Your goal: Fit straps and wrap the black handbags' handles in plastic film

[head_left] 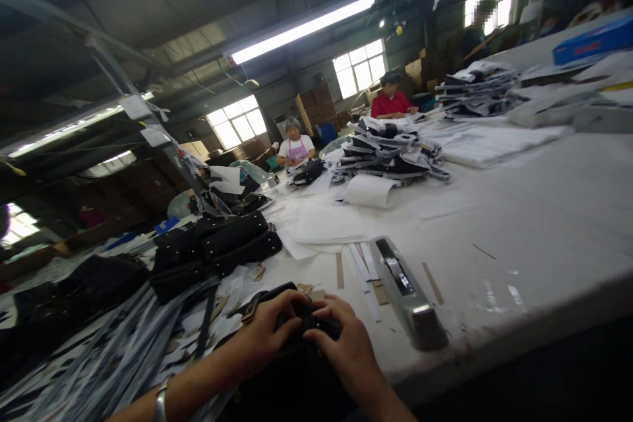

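Note:
A black bag (287,379) with a gold-coloured buckle (248,312) is at the table's near edge, its lower part lost in shadow. My left hand (279,323) is closed on the top of the bag, thumb and fingers bent around the black material. From the other side my right hand (341,333) pinches the same top part, its thumb close to the left thumb. The exact piece between the fingertips is hard to make out. Just right of my right hand lies a grey tape dispenser (415,306). White paper strips (364,270) lie beyond my hands.
Stacked black bags (222,244) stand at the left, with long grey straps (128,336) in front. White sheets (326,224) lie mid-table. Behind them rises a pile of wrapped black pieces (390,151). A blue box (593,39) sits far right. Several people work farther back.

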`<state>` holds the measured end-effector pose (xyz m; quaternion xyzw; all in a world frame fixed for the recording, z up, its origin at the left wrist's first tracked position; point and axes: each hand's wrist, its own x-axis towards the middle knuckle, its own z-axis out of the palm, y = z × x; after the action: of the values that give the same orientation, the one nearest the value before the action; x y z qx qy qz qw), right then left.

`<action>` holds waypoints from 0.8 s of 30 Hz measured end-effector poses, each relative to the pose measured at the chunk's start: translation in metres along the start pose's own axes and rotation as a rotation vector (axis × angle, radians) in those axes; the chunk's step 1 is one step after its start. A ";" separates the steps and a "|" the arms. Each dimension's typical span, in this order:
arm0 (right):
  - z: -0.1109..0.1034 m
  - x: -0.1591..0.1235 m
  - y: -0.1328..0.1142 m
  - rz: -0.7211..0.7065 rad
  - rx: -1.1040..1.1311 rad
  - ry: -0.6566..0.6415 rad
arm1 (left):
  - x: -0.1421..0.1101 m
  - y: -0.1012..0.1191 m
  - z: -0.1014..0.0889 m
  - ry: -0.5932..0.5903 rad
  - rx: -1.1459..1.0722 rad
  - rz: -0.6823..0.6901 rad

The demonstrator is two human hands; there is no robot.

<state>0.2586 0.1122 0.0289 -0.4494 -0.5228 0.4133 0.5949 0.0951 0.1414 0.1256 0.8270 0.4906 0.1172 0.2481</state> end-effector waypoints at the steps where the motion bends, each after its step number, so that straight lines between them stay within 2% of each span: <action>1: -0.002 0.001 -0.002 0.011 -0.007 -0.009 | -0.001 0.001 -0.001 -0.008 0.010 0.007; 5: -0.009 0.004 -0.004 0.033 0.071 -0.050 | -0.004 0.005 -0.003 -0.045 0.062 0.064; 10: -0.020 0.008 0.004 0.057 0.267 -0.326 | -0.003 0.008 0.003 -0.073 0.130 0.094; 12: -0.023 0.009 0.004 0.067 0.298 -0.353 | -0.001 0.011 0.005 -0.058 0.156 0.072; 15: -0.024 0.007 0.000 0.102 0.322 -0.322 | 0.000 0.018 0.007 -0.041 0.215 0.052; 17: -0.025 0.005 0.000 0.108 0.259 -0.274 | 0.000 0.020 0.007 -0.029 0.227 0.052; 21: -0.033 -0.002 0.013 0.068 -0.002 -0.077 | -0.004 0.015 0.006 0.001 0.229 0.010; 24: -0.046 -0.012 0.030 0.070 -0.054 0.039 | -0.009 0.011 0.006 0.003 0.202 -0.001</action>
<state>0.3023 0.1032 -0.0052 -0.4915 -0.5060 0.4105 0.5778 0.1016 0.1276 0.1265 0.8474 0.5009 0.0684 0.1625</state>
